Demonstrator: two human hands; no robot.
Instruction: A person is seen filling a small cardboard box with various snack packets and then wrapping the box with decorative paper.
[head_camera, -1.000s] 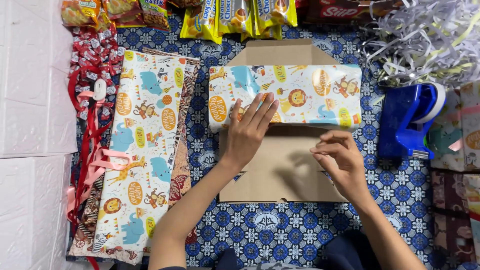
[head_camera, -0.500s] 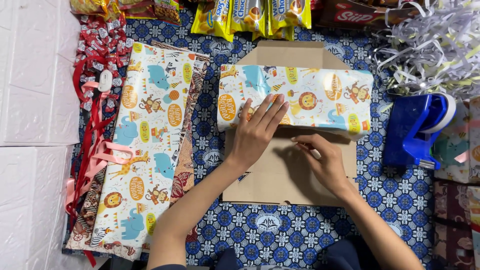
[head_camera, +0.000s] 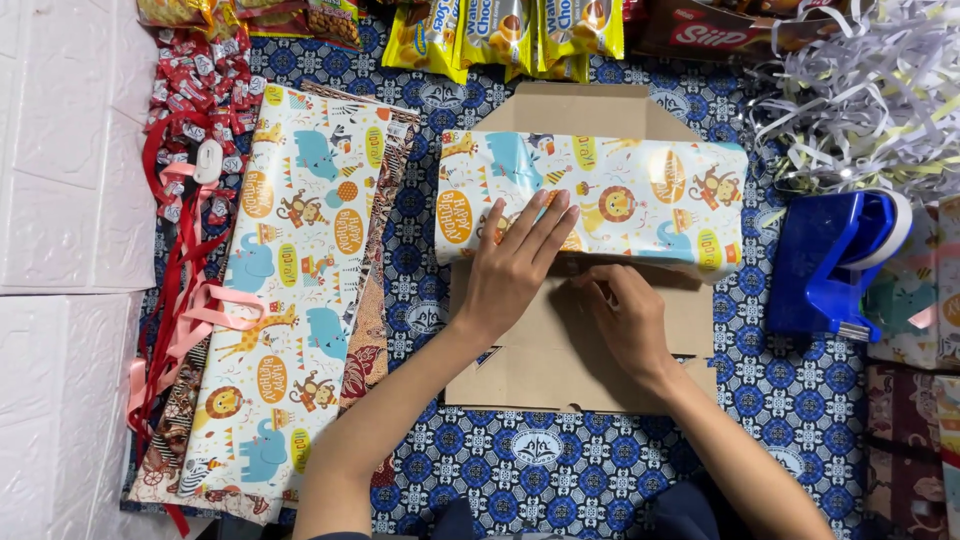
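Left of the hands lies a stack of wrapping sheets. The left hand presses flat, fingers spread, on the wrapped parcel (animal print). The right hand, fingers curled, touches its lower edge over the cardboard box; beyond sits a blue tape dispenser.
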